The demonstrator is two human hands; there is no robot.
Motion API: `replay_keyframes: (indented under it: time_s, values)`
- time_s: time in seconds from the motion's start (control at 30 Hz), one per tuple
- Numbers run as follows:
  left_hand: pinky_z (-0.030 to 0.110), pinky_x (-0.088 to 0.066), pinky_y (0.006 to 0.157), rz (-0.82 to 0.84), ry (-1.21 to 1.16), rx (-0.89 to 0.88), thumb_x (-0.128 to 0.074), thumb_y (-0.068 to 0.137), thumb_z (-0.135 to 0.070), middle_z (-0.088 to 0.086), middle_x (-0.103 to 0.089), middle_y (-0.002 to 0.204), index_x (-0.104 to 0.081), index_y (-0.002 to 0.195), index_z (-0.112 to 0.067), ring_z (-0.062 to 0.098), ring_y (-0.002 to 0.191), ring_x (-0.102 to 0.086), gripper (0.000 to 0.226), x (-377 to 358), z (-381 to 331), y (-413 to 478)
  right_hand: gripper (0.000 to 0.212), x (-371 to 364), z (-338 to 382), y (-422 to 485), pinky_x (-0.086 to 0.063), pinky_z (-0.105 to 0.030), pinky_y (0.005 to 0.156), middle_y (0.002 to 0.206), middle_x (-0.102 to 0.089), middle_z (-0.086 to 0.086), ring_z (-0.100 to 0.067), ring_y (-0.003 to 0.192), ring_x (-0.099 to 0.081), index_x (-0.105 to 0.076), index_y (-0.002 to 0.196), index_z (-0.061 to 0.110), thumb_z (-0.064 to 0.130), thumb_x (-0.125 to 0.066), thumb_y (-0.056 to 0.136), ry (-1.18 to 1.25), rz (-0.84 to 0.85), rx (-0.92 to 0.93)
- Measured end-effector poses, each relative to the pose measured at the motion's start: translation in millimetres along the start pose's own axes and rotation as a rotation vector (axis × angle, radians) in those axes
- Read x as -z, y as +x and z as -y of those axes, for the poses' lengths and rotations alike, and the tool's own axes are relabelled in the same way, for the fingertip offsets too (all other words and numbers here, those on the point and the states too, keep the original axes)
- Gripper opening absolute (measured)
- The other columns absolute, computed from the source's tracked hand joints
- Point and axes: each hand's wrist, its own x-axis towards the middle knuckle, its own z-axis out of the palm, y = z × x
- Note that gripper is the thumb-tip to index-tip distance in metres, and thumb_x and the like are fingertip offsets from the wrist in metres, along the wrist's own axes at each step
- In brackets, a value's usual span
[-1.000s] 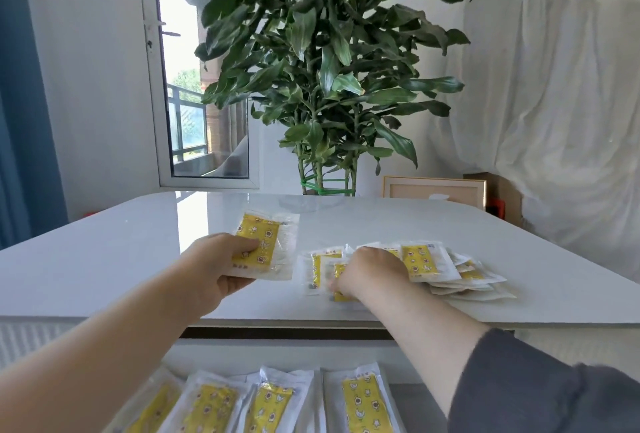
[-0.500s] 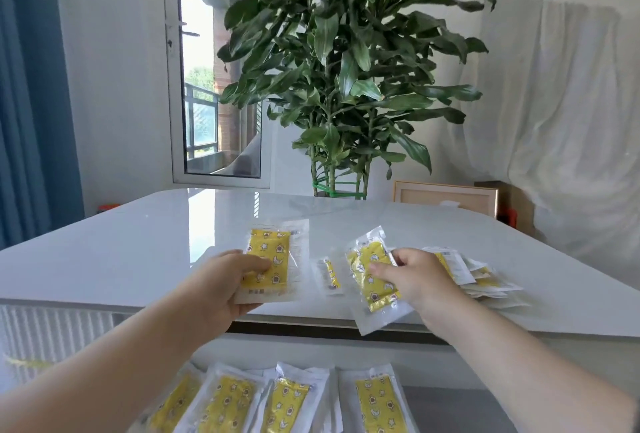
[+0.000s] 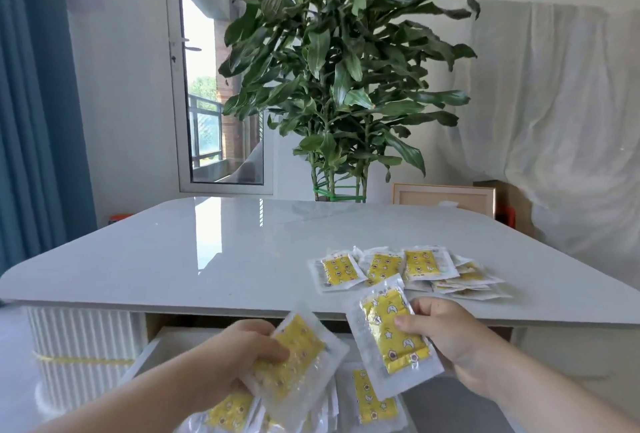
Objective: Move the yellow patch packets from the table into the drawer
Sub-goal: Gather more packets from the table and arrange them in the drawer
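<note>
**Left packet** (image 3: 294, 360): a clear, white-edged plastic sleeve is enclosing a yellow patch printed with small cartoon figures, blurred here. The left hand (image 3: 239, 356) is gripping it, fingers curled over its near edge, above the open drawer (image 3: 183, 334).

**Right packet** (image 3: 391, 339): it is showing the same design, with stars and faces legible, and is tilting leftward. The right hand (image 3: 450, 339) is pinching its right edge between thumb and fingers, in front of the table's front edge and above the drawer.

**Packets in the drawer** (image 3: 372, 398): several are lying flat beneath both hands.

**Pile of packets** (image 3: 415, 268): these are overlapping loosely on the near right part of the table (image 3: 207, 252), 3 facing yellow side up.

**Plant** (image 3: 339, 79): it is standing behind the table.
</note>
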Motion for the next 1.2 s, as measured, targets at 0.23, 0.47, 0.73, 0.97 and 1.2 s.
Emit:
replay_keyframes:
  time_s: [0.23,0.47,0.73,0.97,1.2]
  values:
    - [0.039,-0.059,0.072,-0.094,0.174,0.299,-0.068,0.067,0.002,0.021,-0.07,0.091,-0.065,0.085,-0.003,0.031,0.072,-0.067,0.018,3.4,23.8,42.4,0.016,7.1,-4.9,7.2,-0.055,-0.039,0.079,0.092,-0.075,-0.02,-0.033,0.084,-0.07,-0.068,0.099,-0.003,0.001,-0.065,0.084,0.081,0.004,-0.064]
    - [0.039,-0.061,0.064,-0.078,0.232,0.333,-0.06,0.083,0.004,0.017,-0.074,0.079,-0.066,0.092,0.001,0.026,0.062,-0.072,0.012,-10.4,29.1,70.1,0.019,8.0,-6.2,8.3,-0.055,-0.031,0.063,0.093,-0.075,-0.019,-0.03,0.081,-0.072,-0.067,0.104,-0.004,0.001,-0.064,0.085,0.122,0.028,-0.076]
    - [0.033,-0.059,0.066,-0.071,0.724,0.368,-0.069,0.07,-0.023,0.017,-0.07,0.069,-0.061,0.082,0.0,0.026,0.052,-0.065,0.027,-15.3,24.2,70.5,0.02,7.9,-11.5,11.3,-0.055,-0.037,0.077,0.095,-0.075,-0.018,-0.031,0.089,-0.071,-0.068,0.102,-0.004,0.003,-0.066,0.084,0.106,0.028,-0.073]
    - [0.018,-0.04,0.049,-0.151,1.087,0.222,-0.051,0.072,-0.034,0.003,-0.055,0.051,-0.049,0.08,-0.013,0.018,0.04,-0.049,0.022,-15.1,19.1,56.7,0.004,12.7,-14.7,9.7,-0.059,-0.038,0.069,0.082,-0.074,-0.024,-0.031,0.069,-0.072,-0.066,0.086,-0.007,-0.006,-0.066,0.082,-0.022,0.07,-0.247]
    - [0.021,-0.043,0.046,0.003,0.846,0.147,-0.056,0.078,-0.027,0.005,-0.054,0.05,-0.052,0.072,-0.007,0.02,0.037,-0.047,0.021,-12.3,-12.3,47.5,0.01,-3.2,-41.4,31.2,-0.053,-0.032,0.056,0.081,-0.071,-0.018,-0.027,0.072,-0.069,-0.062,0.085,-0.008,-0.014,-0.055,0.086,-0.201,0.056,-0.472]
